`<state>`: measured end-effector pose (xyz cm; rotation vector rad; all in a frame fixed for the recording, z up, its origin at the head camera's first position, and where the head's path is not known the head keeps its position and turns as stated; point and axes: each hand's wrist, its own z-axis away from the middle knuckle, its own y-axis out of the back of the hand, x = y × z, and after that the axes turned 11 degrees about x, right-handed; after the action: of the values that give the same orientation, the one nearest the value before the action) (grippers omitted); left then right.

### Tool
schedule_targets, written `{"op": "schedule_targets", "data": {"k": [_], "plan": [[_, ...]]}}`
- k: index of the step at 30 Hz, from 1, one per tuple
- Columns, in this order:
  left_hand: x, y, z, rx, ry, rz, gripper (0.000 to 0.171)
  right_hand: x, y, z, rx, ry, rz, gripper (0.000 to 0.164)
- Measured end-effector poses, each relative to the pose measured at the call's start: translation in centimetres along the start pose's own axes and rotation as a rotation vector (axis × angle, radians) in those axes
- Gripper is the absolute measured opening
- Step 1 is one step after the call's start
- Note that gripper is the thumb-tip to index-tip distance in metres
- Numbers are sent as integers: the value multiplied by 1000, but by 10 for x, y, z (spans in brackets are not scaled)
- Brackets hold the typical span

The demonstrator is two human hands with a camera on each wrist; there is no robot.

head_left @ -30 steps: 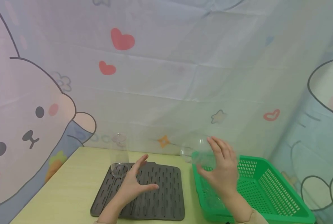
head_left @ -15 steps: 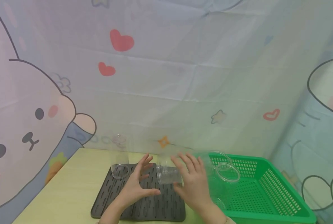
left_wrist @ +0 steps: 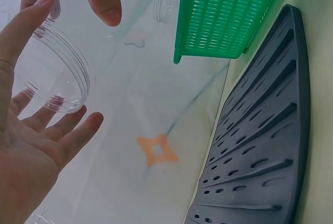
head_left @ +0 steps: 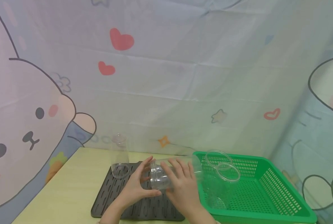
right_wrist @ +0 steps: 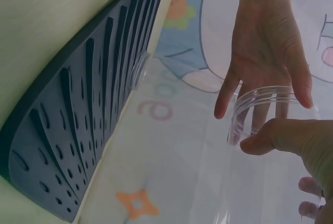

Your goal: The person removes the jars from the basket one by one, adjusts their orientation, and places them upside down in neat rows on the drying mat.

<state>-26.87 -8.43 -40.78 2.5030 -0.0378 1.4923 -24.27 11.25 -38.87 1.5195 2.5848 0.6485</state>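
A clear plastic jar [head_left: 158,176] with a ridged mouth lies sideways in the air above the dark grey drying mat [head_left: 149,205]. My right hand [head_left: 183,191] grips it round the side, its mouth pointing left. My left hand [head_left: 134,186] is spread round the mouth end, thumb below and fingers above in the head view, fingers fairly straight. In the left wrist view the jar's rim [left_wrist: 78,76] sits among the left fingers; firm contact is hard to tell. Another clear jar [head_left: 119,155] stands at the mat's back left, apparently mouth down.
A green plastic basket [head_left: 278,186] stands at the right of the pale yellow table [head_left: 63,183]. Inside its left part are clear jars, their round rims [head_left: 228,171] facing up. A printed cloth [head_left: 166,93] hangs behind the table.
My right hand has carried the jar left from above the basket to over the mat, bringing its mouth between the left fingers. The left hand has barely moved.
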Motion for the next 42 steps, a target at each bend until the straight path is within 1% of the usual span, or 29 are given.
{"op": "schedule_targets", "data": {"k": [3, 9, 14, 23, 28, 35, 37, 39, 42], "plan": [[-1, 0, 0, 13, -12, -11, 104, -1, -1, 1, -8, -5, -6, 98], [-2, 1, 0, 23, 3, -8, 97, -3, -2, 3, -31, -13, -9, 99], [-3, 1, -1, 15, 15, -8, 92, -4, -3, 5, -52, -26, -11, 98], [-4, 1, -1, 3, 56, -13, 91, -5, -4, 10, -106, -72, -30, 100], [-2, 1, -1, 13, 82, -25, 90, -6, -5, 12, -121, -96, -52, 99], [1, 3, -1, 17, 92, -35, 89, -4, -4, 13, -150, -139, -101, 96], [1, 5, -1, 24, 91, -35, 89, -3, -3, 13, -144, -150, -121, 98], [2, 7, -1, 41, 97, -31, 90, -1, -1, 13, -120, -162, -151, 99], [4, 11, -1, 73, 111, -39, 91, 1, -1, 12, -42, -199, -233, 98]]}}
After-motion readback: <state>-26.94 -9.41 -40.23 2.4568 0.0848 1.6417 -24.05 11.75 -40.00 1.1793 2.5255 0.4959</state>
